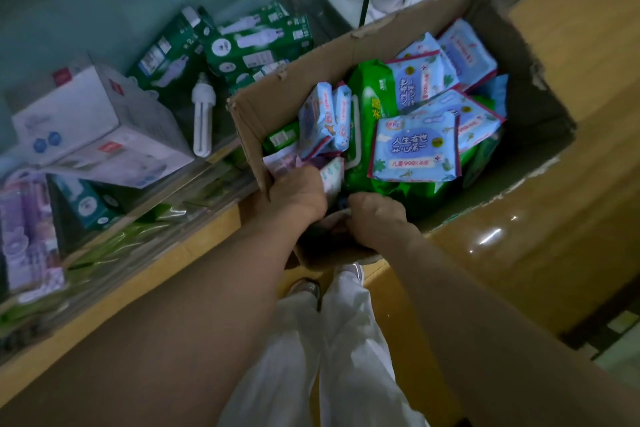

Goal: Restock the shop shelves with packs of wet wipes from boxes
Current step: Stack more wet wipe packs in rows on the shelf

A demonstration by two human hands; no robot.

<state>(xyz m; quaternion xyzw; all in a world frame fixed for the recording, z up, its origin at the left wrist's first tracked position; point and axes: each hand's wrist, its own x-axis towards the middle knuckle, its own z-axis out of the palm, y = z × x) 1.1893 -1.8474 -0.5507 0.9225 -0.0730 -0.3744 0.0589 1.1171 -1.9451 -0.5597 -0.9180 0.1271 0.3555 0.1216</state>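
Box [311, 59] of wipe packs [415, 149], left hand [298, 194], right hand [377, 218] inside

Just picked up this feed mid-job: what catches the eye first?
An open cardboard box crammed with blue wipe packs and a green pack fills the centre. The left hand and right hand reach into its near corner, fingers hidden. A bare light bulb lies left of it.
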